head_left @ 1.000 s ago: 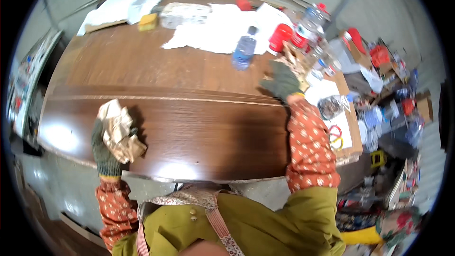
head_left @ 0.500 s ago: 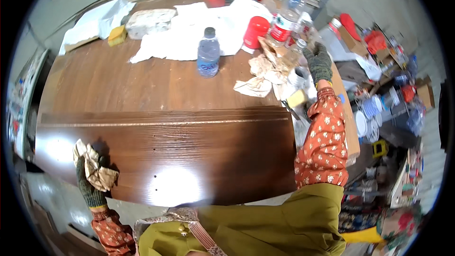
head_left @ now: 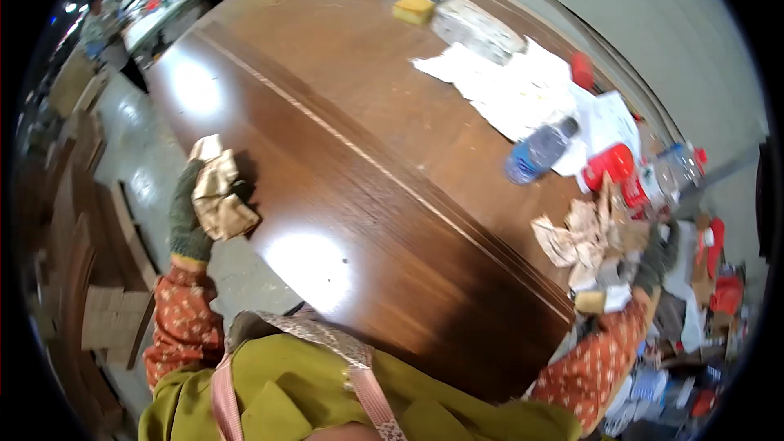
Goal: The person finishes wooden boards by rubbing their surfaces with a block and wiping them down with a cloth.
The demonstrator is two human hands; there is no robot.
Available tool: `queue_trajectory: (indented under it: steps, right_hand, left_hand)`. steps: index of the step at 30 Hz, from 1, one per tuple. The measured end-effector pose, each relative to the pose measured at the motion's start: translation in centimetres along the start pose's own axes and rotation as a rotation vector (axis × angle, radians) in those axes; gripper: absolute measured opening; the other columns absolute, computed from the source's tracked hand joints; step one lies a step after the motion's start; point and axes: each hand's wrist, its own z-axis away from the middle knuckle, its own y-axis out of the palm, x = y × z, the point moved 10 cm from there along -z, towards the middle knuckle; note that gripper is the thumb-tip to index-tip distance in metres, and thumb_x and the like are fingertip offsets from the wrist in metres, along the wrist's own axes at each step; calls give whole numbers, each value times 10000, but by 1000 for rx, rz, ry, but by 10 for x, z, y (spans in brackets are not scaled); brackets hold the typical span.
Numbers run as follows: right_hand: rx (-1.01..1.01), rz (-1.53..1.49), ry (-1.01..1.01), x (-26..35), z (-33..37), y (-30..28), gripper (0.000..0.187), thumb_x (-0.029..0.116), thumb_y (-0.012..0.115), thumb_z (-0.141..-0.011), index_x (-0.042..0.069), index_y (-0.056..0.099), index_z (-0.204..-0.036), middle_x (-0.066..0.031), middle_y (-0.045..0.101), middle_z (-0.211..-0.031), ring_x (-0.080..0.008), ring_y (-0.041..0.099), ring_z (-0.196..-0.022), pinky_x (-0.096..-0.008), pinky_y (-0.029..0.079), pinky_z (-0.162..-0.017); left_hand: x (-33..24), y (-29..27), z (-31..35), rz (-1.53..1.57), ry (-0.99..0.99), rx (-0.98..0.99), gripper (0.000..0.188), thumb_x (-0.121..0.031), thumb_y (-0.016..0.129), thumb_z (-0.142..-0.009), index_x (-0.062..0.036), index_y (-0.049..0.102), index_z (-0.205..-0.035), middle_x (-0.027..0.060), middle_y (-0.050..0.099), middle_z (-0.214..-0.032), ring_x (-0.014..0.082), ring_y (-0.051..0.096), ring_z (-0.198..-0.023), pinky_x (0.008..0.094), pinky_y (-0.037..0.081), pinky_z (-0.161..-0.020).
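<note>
My left hand [head_left: 189,216], in a dark knitted glove, grips a crumpled tan rag [head_left: 219,196] at the left edge of a glossy dark-brown wooden panel [head_left: 384,245]. At the far right, my right hand [head_left: 657,257], also gloved, reaches in beside crumpled tan cloths [head_left: 584,237] and a clear bottle with a red cap [head_left: 676,171]. Its fingers are blurred, and whether they hold anything is unclear. A red can-like container [head_left: 608,166] stands near the cloths. Farther in is a bluish clear bottle with a dark cap [head_left: 539,151].
White paper sheets [head_left: 510,90], a whitish wrapped block [head_left: 478,28] and a yellow sponge [head_left: 414,9] lie along the table's far side. Another sponge [head_left: 590,302] is by my right wrist. Wooden pieces [head_left: 114,318] stand on the floor at left; clutter fills the right.
My head has turned left, so the table now slants across the view. The left hand keeps the rag at the panel's edge; the right hand stays among the bottles and cloths.
</note>
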Motion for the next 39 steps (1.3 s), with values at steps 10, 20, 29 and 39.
queue_trajectory:
  steps: [10, 20, 29, 39]
  right_hand:
    - [360, -305, -40, 272, 49, 49, 456, 13, 662, -822, 23, 524, -1256, -60, 549, -1192, -166, 517, -1073, -311, 417, -950]
    - [635, -699, 138, 240, 109, 191, 442, 71, 693, -806, 32, 495, -1200, -46, 526, -1111, -166, 510, -1028, -295, 422, -931]
    - [996, -710, 166, 174, 148, 261, 374, 48, 715, -759, 63, 515, -1075, -20, 557, -920, -141, 552, -893, -304, 482, -811]
    - [891, -296, -375, 452, 110, 151, 617, 200, 788, -722, 46, 479, -1234, -111, 623, -1042, -241, 623, -933, -345, 525, -796]
  left_hand:
    - [27, 44, 1, 361, -180, 151, 469, -326, 528, -935, 21, 485, -1249, 211, 610, -1112, 312, 632, -981, 446, 549, -824]
    - [12, -16, 5, 254, 15, 79, 384, -259, 488, -961, -10, 470, -1253, 188, 598, -1122, 306, 636, -958, 437, 564, -805]
    - [7, 21, 9, 269, 9, 140, 392, -191, 510, -951, 44, 459, -1260, 181, 586, -1163, 285, 620, -1010, 360, 549, -849]
    - [35, 74, 10, 277, -255, 177, 459, -313, 539, -935, 26, 481, -1240, 210, 589, -1160, 286, 635, -996, 398, 577, -779]
